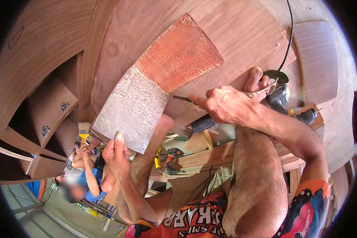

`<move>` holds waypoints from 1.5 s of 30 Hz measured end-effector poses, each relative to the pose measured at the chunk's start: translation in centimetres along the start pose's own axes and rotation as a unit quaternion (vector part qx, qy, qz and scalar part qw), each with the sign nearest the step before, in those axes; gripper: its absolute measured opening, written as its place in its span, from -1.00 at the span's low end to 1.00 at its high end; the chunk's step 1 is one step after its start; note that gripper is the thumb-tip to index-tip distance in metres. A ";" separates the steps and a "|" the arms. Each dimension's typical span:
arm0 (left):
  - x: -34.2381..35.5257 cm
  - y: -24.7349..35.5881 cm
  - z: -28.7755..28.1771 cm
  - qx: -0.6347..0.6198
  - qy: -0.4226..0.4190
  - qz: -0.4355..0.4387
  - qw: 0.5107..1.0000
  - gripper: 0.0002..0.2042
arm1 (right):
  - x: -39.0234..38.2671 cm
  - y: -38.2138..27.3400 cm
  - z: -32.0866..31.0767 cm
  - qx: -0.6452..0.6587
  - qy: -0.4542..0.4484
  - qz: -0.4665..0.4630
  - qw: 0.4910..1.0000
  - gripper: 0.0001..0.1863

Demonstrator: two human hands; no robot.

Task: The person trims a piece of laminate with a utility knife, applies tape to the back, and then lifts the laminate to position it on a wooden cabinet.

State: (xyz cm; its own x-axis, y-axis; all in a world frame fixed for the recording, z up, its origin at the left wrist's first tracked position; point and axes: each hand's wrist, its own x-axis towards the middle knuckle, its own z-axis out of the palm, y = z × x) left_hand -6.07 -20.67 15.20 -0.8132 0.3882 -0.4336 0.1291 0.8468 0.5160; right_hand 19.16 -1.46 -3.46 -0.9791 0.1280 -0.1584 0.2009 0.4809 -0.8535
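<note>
My left hand (117, 154) pinches the lower edge of a silver, rough-textured sheet (133, 107), thumb on top. An orange-red piece with fine ridges (182, 53) meets the sheet's upper edge; whether the two are joined I cannot tell. Both lie over a broad brown wood panel (135, 35). My right hand (230, 105) is closed on a thin dark stick-like tool (181, 98), whose exact kind does not show. Its tip points left, just beside the silver sheet's right corner.
An orange-black drill (171, 158) lies between my legs; another drill (305, 116) is right of my foot. A black cable (291, 35) runs down to a dark disc (277, 75). At left stand curved wood cabinets (59, 107). A person in blue (92, 182) holds a paintbrush (84, 131).
</note>
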 end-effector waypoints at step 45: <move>-1.5 -1.3 0.6 -0.057 0.059 -0.021 0.996 -0.70 | 8.1 -0.2 -2.2 0.081 0.082 0.100 0.988 -0.36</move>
State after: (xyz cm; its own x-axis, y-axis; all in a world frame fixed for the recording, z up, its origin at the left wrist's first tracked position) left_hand -4.67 -22.11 14.72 -0.8786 0.3014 -0.3704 0.0331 0.8122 0.5824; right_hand 11.31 1.36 -3.50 -0.8988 0.3522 -0.2609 0.3693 0.2880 -0.8835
